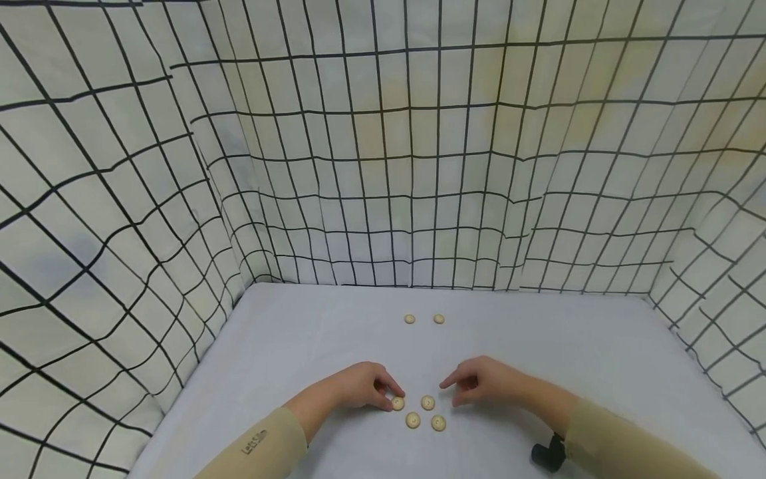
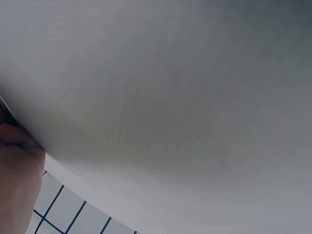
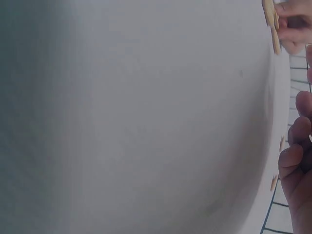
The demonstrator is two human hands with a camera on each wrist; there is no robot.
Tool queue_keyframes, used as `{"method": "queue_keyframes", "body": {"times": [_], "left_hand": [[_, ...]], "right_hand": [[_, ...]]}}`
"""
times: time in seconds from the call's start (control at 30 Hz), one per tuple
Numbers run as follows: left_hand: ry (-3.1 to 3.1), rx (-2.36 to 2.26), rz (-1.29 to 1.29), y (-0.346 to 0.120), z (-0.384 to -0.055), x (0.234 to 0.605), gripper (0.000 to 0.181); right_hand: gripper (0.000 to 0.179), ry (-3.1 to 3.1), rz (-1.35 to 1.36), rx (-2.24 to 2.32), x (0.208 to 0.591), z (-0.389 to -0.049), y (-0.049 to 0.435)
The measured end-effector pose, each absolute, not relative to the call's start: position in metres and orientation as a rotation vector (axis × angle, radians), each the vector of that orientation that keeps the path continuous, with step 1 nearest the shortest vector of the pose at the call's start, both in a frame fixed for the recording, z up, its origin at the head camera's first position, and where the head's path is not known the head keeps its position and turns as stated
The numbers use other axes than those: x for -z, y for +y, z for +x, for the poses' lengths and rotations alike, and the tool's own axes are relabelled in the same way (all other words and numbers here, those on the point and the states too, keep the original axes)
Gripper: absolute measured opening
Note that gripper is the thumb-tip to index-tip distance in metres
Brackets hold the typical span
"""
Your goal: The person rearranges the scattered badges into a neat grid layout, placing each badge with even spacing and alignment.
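Observation:
In the head view, the left hand (image 1: 362, 386) pinches a small round wooden disc (image 1: 397, 403) on the white tabletop, thumb and fingertip at its edge. A faint mark shows on the disc's upper face. Just right of it lies a second disc (image 1: 427, 402), with two more, a left one (image 1: 413, 420) and a right one (image 1: 439, 423), nearer the person. The right hand (image 1: 481, 381) hovers beside the second disc, fingers loosely bent and holding nothing. In the right wrist view its fingertips (image 3: 291, 156) show at the right edge, while the left hand (image 3: 295, 29) touches near the discs.
Two further discs, one (image 1: 409, 319) and another (image 1: 439, 319), lie side by side toward the back of the white table (image 1: 311, 313). White cloth walls with black grid lines (image 1: 383, 159) stand behind and at both sides. A black device (image 1: 548, 454) sits under the right wrist.

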State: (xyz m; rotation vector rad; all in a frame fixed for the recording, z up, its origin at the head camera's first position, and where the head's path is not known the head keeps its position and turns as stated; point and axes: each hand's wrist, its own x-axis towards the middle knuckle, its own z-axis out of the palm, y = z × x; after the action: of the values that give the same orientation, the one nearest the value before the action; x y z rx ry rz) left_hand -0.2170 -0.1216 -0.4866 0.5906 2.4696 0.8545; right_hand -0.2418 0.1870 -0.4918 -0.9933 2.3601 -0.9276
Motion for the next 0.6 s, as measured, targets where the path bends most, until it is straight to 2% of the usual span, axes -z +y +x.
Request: {"method": "queue_keyframes", "body": {"times": [0.6], "left_hand": [[2.47, -0.878, 0.584, -0.122, -0.217, 0.49, 0.02]], "right_hand": [[0.026, 2.257, -1.127, 0.867, 0.492, -0.226, 0.171]]}}
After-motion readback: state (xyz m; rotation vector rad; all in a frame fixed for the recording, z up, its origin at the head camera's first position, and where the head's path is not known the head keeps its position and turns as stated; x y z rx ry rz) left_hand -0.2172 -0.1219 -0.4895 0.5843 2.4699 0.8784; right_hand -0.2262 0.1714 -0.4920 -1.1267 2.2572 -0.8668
